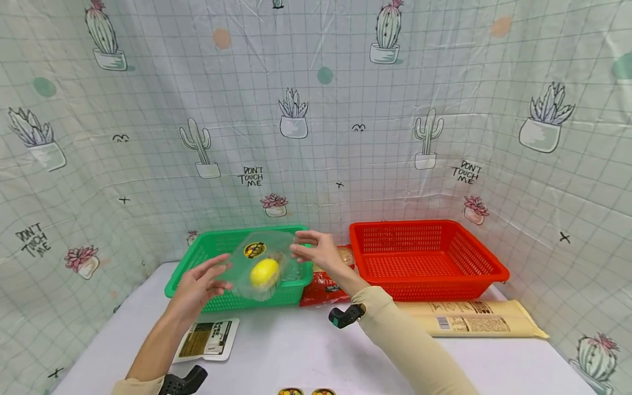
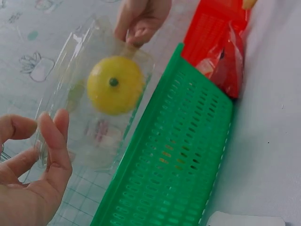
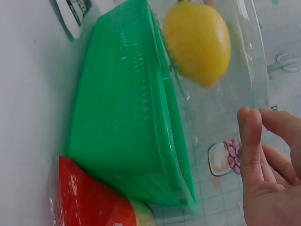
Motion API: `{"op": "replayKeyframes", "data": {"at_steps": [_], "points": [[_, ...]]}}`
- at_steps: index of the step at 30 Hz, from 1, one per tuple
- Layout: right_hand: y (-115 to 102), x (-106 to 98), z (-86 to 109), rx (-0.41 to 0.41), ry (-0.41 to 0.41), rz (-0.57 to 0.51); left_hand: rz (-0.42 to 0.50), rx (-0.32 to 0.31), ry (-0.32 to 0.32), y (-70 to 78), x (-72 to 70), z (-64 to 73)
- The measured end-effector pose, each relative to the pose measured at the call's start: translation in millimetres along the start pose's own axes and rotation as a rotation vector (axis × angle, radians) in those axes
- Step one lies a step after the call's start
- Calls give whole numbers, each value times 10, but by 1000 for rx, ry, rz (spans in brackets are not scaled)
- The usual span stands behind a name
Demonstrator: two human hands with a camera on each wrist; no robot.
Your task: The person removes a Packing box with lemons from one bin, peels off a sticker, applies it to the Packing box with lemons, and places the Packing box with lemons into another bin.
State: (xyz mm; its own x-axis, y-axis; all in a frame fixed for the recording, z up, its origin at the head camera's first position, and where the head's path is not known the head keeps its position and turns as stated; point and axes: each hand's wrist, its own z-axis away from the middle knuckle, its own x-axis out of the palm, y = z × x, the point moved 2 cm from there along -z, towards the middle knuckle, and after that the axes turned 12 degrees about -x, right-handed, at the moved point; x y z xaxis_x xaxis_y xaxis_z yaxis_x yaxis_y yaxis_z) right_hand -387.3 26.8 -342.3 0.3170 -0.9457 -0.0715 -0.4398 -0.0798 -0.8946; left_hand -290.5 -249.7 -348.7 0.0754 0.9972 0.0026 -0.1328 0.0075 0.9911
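Over the green basket (image 1: 217, 302), a clear plastic container (image 1: 242, 274) with a round black-and-yellow label is held up at a tilt between both hands. A yellow lemon (image 1: 264, 272) shows through or against its clear wall; blur hides whether it touches the plastic. My left hand (image 1: 197, 282) pinches the container's left edge between thumb and fingers, as the left wrist view shows. At the opposite edge, my right hand (image 1: 323, 255) pinches the rim with thumb and fingertips. Inside the basket other items are mostly hidden.
Right of the green basket lie red packets (image 1: 323, 288), then a red basket (image 1: 400, 263). A long beige package (image 1: 474, 321) lies before it. A flat white-edged pack (image 1: 209, 340) lies front left, and two small round labelled items (image 1: 290, 391) show at the bottom edge.
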Motion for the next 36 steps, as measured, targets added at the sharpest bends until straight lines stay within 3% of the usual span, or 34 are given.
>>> {"op": "replayKeyframes", "data": {"at_steps": [5, 10, 16, 21, 25, 29, 32, 36], "points": [[74, 148, -91, 27, 92, -68, 20, -16, 52, -10, 4, -23], [127, 297, -140, 42, 88, -41, 46, -29, 101, -23, 6, -46], [83, 452, -116, 44, -51, 64, 144, -40, 163, -13, -36, -71], [51, 550, -83, 22, -228, 260, 191, -39, 205, 20, -60, -130], [67, 623, -104, -14, -284, 377, 146, -30, 204, 10, -108, -176], [91, 708, -130, -4, -255, 397, 83, -42, 145, -17, -201, -211], [128, 769, -136, 7, -244, 431, -25, -56, 114, -37, -295, -222], [194, 833, -135, 29, -236, 481, -247, -57, 172, -40, -399, -215]]}}
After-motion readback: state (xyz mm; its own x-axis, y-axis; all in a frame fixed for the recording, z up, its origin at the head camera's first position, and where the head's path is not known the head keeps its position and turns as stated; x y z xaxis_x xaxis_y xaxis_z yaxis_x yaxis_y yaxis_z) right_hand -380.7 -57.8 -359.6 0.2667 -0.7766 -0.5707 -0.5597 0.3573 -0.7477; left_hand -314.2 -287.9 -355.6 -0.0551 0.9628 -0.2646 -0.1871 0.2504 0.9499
